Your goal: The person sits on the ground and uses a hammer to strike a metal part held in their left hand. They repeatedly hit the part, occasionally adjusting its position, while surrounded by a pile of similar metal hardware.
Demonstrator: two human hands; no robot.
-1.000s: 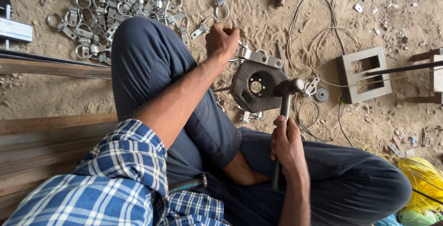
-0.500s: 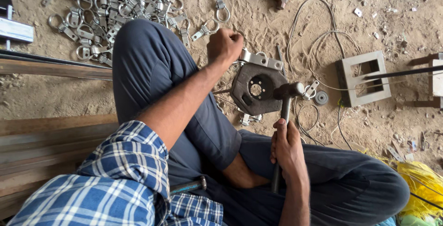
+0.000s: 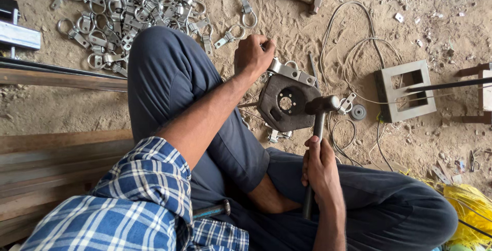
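The hammer [image 3: 316,128] is held upright by the right hand [image 3: 320,166], clasped low on its handle, head over the plate [image 3: 288,102]. A clamp [image 3: 289,71] at the plate's far edge is pinched by the left hand [image 3: 253,54].

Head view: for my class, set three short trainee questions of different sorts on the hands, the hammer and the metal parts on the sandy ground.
1. True or false: the right hand holds the hammer by its handle.
2. What does the left hand press on? A) the dark steel plate B) the coiled wire C) the square metal frame
3. Fill in: the pile of ring clamps lies beyond the bent ____.

Key: 1 true; 2 A, at its far edge, by a bright clamp; 3 knee.
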